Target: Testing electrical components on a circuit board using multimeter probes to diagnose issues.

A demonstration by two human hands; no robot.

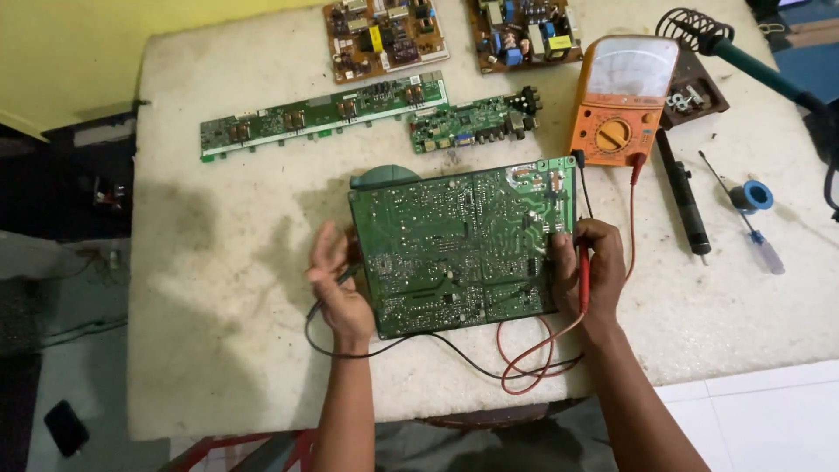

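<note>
A big green board [459, 249] is laid solder side up in the middle of the white table [218, 350]. The right hand [587, 267] is closed around a red probe [583, 278], and its tip is pressed near the board's right edge. The left hand [336, 288] is held at the board's left edge, with its fingers curled loosely around a black probe [348, 275]; how tight the grip is cannot be told. Red and black wires [524, 358] are looped over the near table edge and are run up to an orange meter [620, 100] behind the board. The solder points are packed close together, so two of them could be touched at once if the red tip is slipped sideways, and a wrong reading could be given. The board could be pushed or tipped, since it is not clamped down. The loose wires could be caught by an arm, and the meter could be pulled. A soldering iron [752, 61] is parked at the far right, near a screwdriver [743, 214] and a solder roll [752, 196]; a hand could be burned there if the iron is hot, which cannot be told.
</note>
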